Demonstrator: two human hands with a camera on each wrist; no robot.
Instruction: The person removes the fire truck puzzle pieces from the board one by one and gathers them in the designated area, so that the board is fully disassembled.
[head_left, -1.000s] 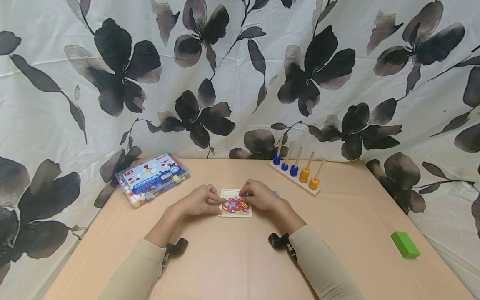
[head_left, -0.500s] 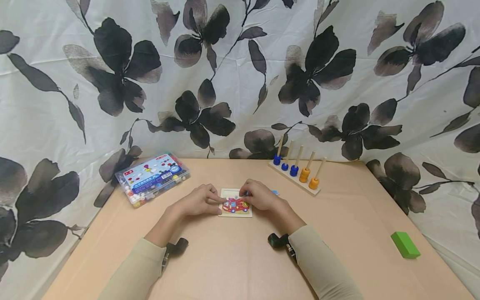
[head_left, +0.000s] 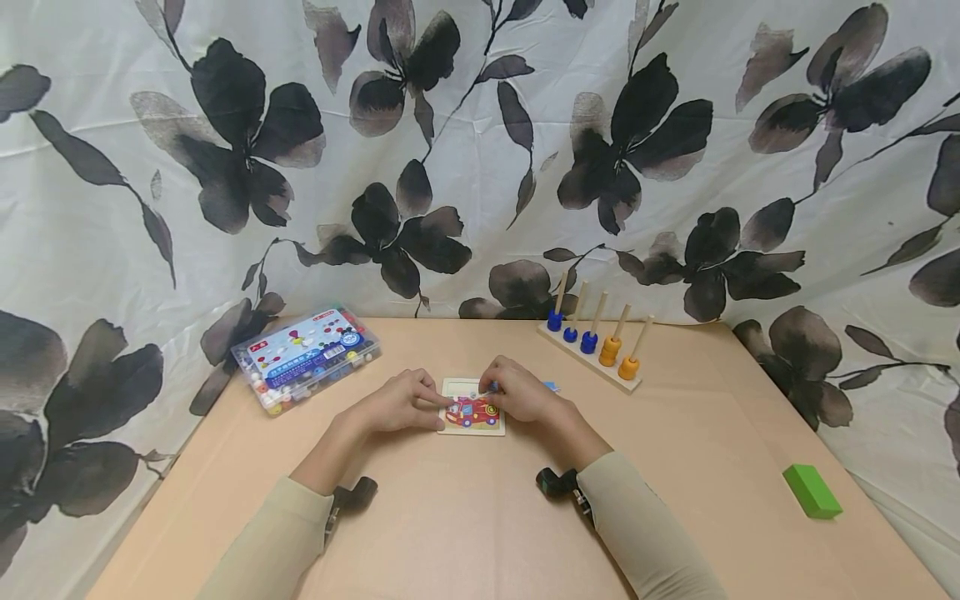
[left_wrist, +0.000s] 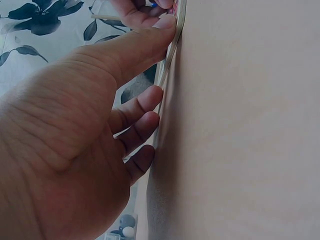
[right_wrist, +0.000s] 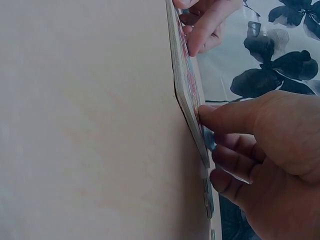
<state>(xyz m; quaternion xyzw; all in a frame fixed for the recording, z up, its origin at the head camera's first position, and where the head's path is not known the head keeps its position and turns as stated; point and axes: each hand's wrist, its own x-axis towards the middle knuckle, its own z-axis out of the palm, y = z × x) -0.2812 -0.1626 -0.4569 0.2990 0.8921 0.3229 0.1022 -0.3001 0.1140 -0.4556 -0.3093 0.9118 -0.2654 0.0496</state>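
A small wooden picture puzzle (head_left: pixel 483 431) with a red vehicle on it lies on the table between the hands. The left hand (head_left: pixel 401 402) keeps its straight index finger on the picture and its thumb at the board's near left edge. In the left wrist view, its other fingertips (left_wrist: pixel 142 156) rest low beside the board. The right hand (head_left: pixel 525 392) bends over the upper right of the puzzle, thumb and fingers together around a small blue puzzle piece (right_wrist: pixel 209 140), mostly hidden by them. Its thumb tip touches the picture side of the board.
Another flat blue piece (head_left: pixel 552 386) lies just right of the right hand. Behind stands a peg stacker (head_left: pixel 627 383) with blue and orange rings. A clear box of coloured beads (head_left: pixel 307 358) sits at back left, a green block (head_left: pixel 812 491) at far right. A floral curtain (head_left: pixel 480 167) hangs behind.
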